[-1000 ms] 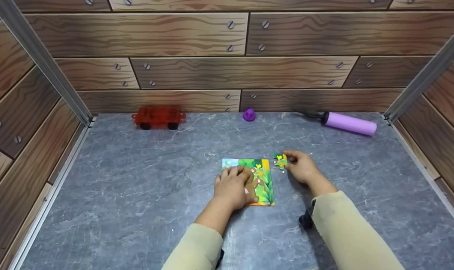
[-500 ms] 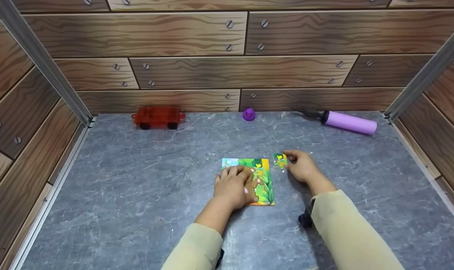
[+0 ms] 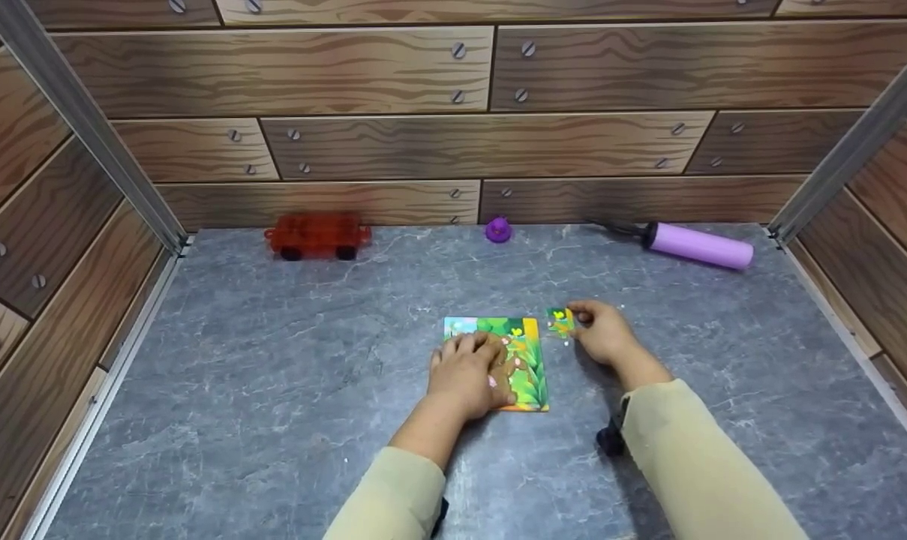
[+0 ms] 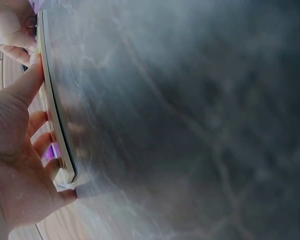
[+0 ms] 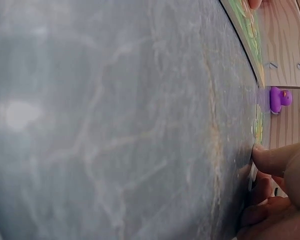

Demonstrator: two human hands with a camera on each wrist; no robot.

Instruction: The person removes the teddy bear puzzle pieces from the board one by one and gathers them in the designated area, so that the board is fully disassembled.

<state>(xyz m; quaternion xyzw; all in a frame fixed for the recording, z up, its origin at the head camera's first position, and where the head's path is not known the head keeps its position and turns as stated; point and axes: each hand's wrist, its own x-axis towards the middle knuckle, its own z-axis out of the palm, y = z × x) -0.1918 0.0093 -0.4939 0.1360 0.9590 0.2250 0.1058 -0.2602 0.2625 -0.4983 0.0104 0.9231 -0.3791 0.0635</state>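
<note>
Left hand presses flat on the puzzle board; right hand, grip pinching a puzzle piece, just right.

I read this as a staged recording booth, not a lived-in room. The surface is a grey marble-print sheet, boxed on 3 sides by walls printed with cartoon wood planks and screw heads. Bare aluminium posts stand at the 2 back corners, and a metal rail runs along the left edge. Against the back wall I see scattered props: a red toy wagon, a small purple duck and a lilac hand pump. Nearer me lies a child's jigsaw puzzle.
</note>
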